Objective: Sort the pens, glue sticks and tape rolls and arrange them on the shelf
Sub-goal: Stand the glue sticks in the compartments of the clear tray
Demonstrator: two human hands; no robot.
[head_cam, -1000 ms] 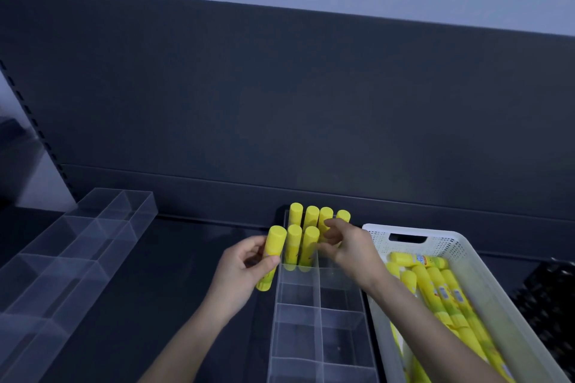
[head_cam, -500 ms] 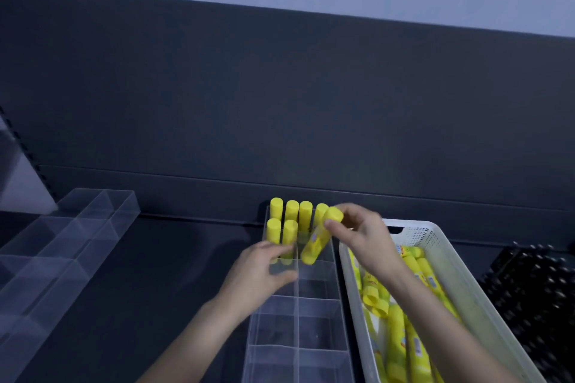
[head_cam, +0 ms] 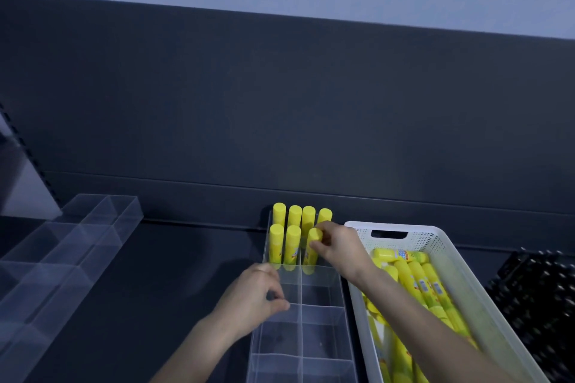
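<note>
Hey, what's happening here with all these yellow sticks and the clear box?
A person is sorting glue sticks by hand. The right hand pinches the top of a glue stick, standing it at the far end of a clear divided tray beside six others upright there. The left hand sits at the tray's left wall; whether it grips is unclear. More glue sticks lie in the white basket on the right. The nearer compartments hold nothing.
</note>
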